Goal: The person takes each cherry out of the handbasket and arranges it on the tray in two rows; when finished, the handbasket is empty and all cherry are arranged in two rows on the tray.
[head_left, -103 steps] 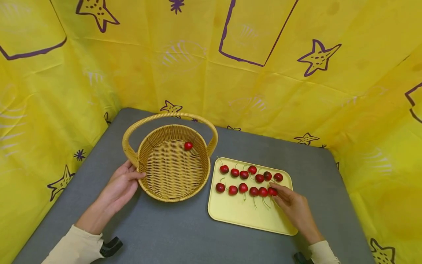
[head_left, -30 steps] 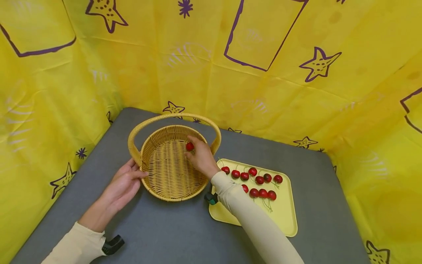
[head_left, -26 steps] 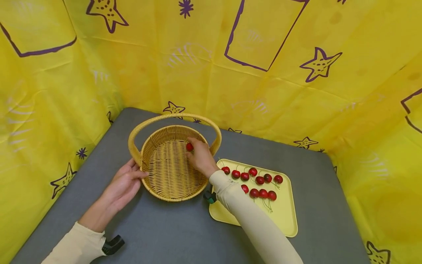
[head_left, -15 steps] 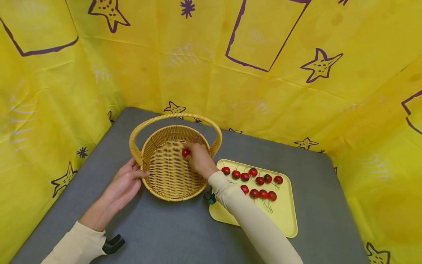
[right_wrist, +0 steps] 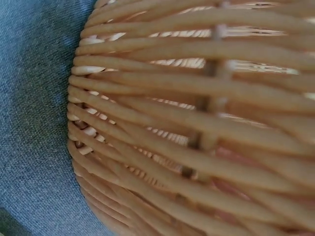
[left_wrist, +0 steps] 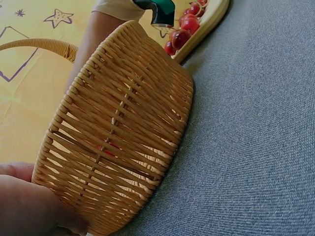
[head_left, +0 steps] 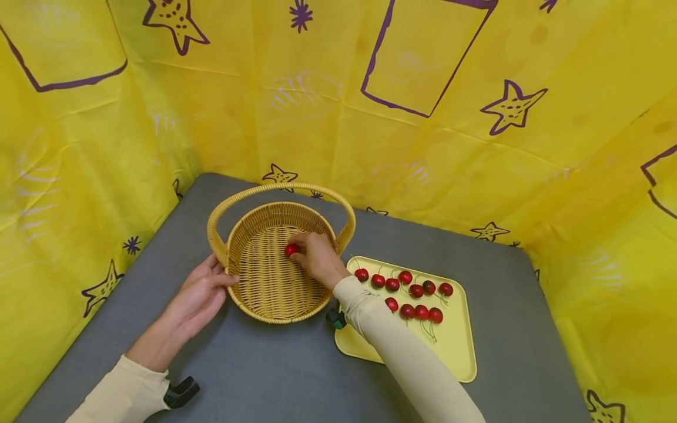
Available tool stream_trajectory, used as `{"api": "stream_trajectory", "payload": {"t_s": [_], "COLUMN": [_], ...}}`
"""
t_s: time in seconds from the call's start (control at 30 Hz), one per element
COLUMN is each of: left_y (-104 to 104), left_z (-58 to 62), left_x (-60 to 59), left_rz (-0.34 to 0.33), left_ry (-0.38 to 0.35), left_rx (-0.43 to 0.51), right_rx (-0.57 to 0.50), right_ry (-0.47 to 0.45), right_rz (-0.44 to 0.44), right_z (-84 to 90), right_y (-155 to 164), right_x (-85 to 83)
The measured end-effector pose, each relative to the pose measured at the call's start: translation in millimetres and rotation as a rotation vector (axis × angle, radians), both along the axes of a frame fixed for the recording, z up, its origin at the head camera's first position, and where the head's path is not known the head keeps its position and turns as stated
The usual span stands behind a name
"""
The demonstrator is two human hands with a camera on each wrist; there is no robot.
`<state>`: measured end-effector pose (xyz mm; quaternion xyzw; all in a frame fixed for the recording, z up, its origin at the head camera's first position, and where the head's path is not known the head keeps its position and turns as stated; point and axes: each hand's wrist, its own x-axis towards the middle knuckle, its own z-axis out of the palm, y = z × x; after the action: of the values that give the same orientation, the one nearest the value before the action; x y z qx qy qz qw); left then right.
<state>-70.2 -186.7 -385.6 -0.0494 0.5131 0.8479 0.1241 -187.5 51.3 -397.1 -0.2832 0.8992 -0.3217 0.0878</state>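
Left hand (left_wrist: 34, 206) presses against the wicker basket (left_wrist: 123, 132) at lower left; grey mat (left_wrist: 256, 137) spreads right; cherries (left_wrist: 184, 32) sit on a yellow tray (left_wrist: 211, 19) beyond.

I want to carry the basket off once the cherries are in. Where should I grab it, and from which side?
Take the basket by the top of its handle, coming from straight above. The handle arches upright over the far rim, clear of both hands, so fingers can curl under it. The left hand only rests against the near-left wall.
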Motion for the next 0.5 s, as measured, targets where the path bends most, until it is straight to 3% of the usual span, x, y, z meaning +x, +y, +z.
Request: {"api": "stream_trajectory", "payload": {"t_s": [0.2, 0.5], "left_y": [1, 0], "left_z": [-0.6, -1.9], "left_x": [0.3, -0.3], "left_rz": [0.003, -0.007], "left_ry": [-0.004, 0.002], "left_rx": [-0.005, 0.003], "right_rx": [-0.091, -0.201], "right_ry": [-0.042, 0.029], "right_rz": [0.025, 0.076], "right_z": [10.1, 48.6], "right_y": [5, 30], "right_x": [6.0, 36.4]}}
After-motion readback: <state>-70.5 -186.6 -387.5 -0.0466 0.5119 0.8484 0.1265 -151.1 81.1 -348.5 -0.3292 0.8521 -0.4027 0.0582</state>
